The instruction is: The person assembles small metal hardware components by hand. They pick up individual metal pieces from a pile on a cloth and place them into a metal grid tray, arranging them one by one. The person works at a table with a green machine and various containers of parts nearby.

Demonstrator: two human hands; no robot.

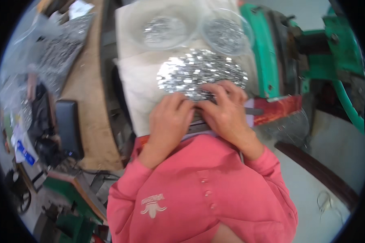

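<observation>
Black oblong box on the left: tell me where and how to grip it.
Probably mid-length across the black box, left hand coming from its right: its long sides are narrowly spaced, and the wooden bench runs along that side, while clutter crowds the other.

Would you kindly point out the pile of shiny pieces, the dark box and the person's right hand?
Pile of shiny pieces (199, 72): head view, middle of the heap.
Dark box (69, 128): head view, its broad face.
Right hand (228, 110): head view, back of the hand.
</observation>
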